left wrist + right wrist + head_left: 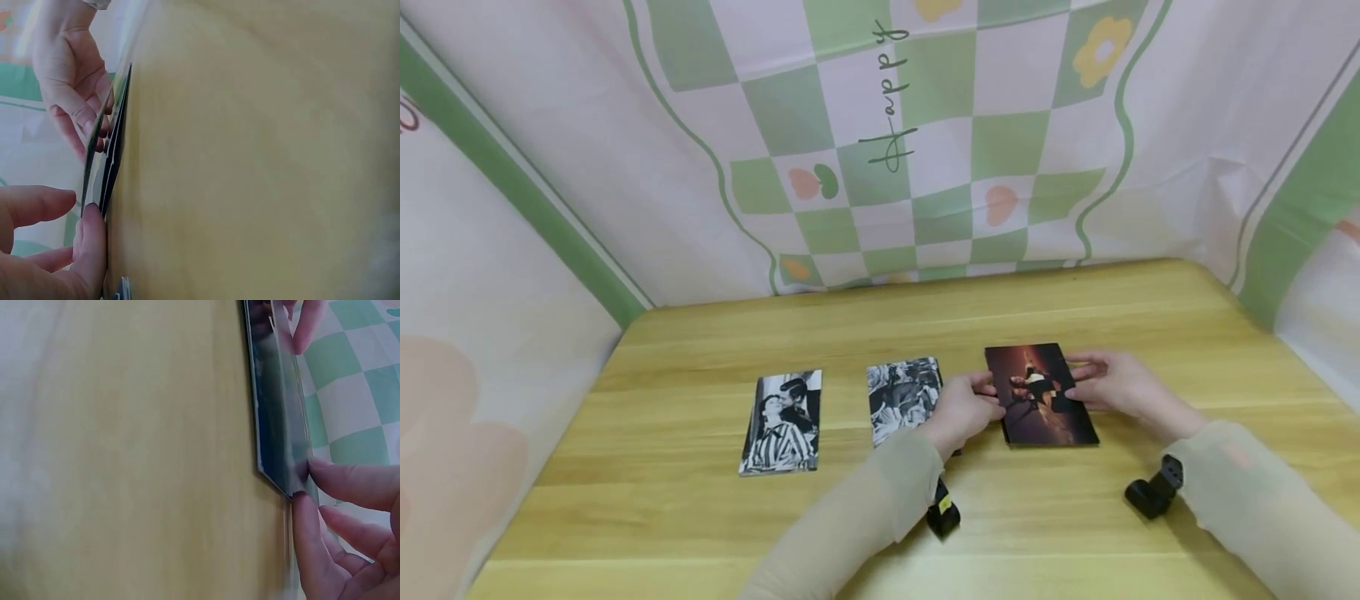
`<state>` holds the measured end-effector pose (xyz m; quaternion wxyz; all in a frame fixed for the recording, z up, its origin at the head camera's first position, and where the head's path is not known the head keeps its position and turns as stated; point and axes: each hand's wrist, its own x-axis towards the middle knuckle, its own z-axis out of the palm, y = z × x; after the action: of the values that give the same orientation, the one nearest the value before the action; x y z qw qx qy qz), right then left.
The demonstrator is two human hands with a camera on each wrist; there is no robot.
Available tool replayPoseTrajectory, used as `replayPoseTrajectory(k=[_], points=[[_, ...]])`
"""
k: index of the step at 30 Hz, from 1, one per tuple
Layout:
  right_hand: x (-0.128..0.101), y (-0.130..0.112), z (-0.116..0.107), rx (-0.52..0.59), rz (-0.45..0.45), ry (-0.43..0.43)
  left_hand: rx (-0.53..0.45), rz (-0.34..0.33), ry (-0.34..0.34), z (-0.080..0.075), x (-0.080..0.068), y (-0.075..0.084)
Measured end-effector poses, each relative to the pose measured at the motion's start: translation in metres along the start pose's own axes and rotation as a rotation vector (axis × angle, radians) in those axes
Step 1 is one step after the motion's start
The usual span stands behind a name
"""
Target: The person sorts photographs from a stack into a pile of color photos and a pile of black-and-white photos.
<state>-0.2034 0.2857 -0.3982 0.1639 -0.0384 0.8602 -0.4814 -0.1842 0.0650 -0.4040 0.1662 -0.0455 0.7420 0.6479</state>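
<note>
While both hands work the same item, the layout is simple: a small stack of dark, glossy rectangular photo cards (1040, 395) lies on the pale wooden desk (1075, 308), directly between the two hands. Top card shows a reddish-brown picture.

Left hand (964, 409): thumb and fingertips pinch the stack's near-left edge. The left wrist view shows the thumb under or against the corner and a finger above, with the top card lifted slightly off the ones beneath.

Right hand (1112, 383): fingers curl onto the opposite long edge, pinching it. The right wrist view shows the fingertips (340, 481) on the corner of the stack (278, 412), which is edge-on there, with several thin layers visible.

Just left of the left hand: a black-and-white photo card with a busy scene (901, 398), flat on the desk, partly behind the wrist. Further left, well apart from both hands: a black-and-white photo card of a couple (782, 422), flat, nothing touching it.

Handling judgement:
- Cards look light and thin, semi-stiff. They flex if held by one corner only.
- Glossy faces probably slide on each other, so the stack can fan out or shed a card.
- Flat on the desk there's little to get under. Best hold is on opposite long edges, or lift one corner with a thumbnail first.
- Edge grip keeps prints off the picture faces.
- Corners are likely to dent or crease if squeezed hard.
</note>
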Motion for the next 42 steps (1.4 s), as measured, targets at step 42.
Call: replayPoseTrajectory(k=[42], points=[[-0.006,-0.013,-0.004,-0.102,0.023,0.049,0.028,0.036,-0.038,-0.012,-0.01,0.007]])
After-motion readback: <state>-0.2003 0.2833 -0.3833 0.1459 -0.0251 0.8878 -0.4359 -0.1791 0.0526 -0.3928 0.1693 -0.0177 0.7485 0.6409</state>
